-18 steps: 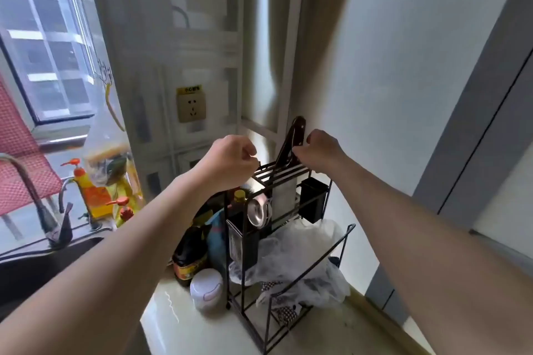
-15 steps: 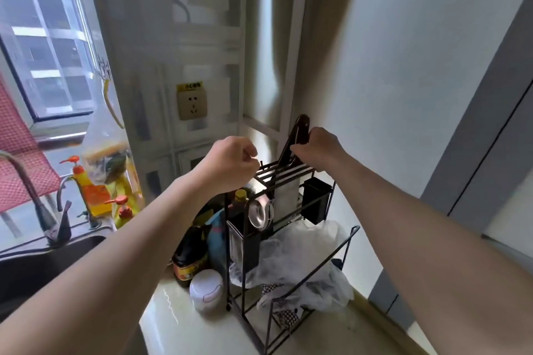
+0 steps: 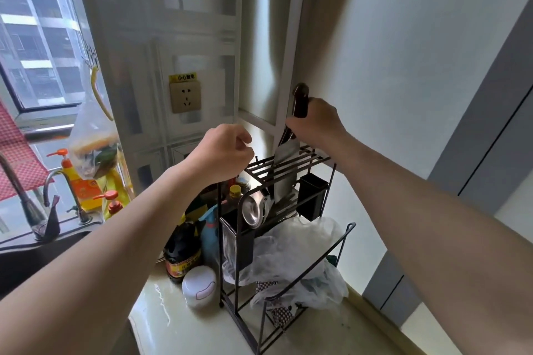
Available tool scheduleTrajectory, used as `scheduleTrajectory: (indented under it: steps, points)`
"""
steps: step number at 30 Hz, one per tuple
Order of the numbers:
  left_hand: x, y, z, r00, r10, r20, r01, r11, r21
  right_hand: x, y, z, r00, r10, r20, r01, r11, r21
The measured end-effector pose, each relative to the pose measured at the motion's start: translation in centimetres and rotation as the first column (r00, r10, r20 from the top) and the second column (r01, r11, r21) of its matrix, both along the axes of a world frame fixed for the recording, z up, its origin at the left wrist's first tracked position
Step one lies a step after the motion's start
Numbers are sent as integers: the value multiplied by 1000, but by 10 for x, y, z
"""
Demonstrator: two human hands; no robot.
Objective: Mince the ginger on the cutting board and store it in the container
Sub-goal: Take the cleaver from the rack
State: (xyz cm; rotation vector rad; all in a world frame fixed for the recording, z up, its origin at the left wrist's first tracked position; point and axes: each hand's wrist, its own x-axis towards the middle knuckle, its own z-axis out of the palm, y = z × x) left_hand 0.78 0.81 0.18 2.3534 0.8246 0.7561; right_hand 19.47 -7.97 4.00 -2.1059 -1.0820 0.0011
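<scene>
My right hand [image 3: 315, 124] grips the dark wooden handle of a cleaver [image 3: 284, 157], whose steel blade stands partly raised out of the slots in the top of a black wire rack [image 3: 288, 170]. My left hand [image 3: 227, 150] hovers with curled fingers at the rack's top left corner, and I cannot tell whether it touches the wire. The ginger, the cutting board and the container are out of view.
On the counter [image 3: 184, 328] beside the rack stand a dark sauce bottle [image 3: 181, 251] and a small white jar [image 3: 199, 287]. Crumpled plastic bags [image 3: 291, 262] fill the rack's lower shelf. A sink tap [image 3: 21, 196] and soap bottles [image 3: 86, 190] are at left.
My right hand has lifted the cleaver upward, so more of its blade shows above the rack. My left hand has stayed by the rack's corner.
</scene>
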Motion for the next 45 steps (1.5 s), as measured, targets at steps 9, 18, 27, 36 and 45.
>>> scheduleTrajectory:
  steps: [9,18,27,36,45]
  points:
    - [-11,-33,48,997,8,78,-12,999,48,-20,-52,81,1000,26,-17,-22,982,187]
    - [-2,-123,107,966,-242,92,237,969,65,-45,-206,146,999,37,-9,-35,977,211]
    - [46,-316,89,646,-752,130,762,624,-173,-74,-430,130,986,35,-161,-45,997,-58]
    - [66,-478,5,344,-935,80,910,311,-275,-106,-609,45,930,-208,-303,192,978,-82]
    - [50,-558,-71,269,-834,-482,961,268,73,-135,-708,-50,740,-412,-532,201,890,-410]
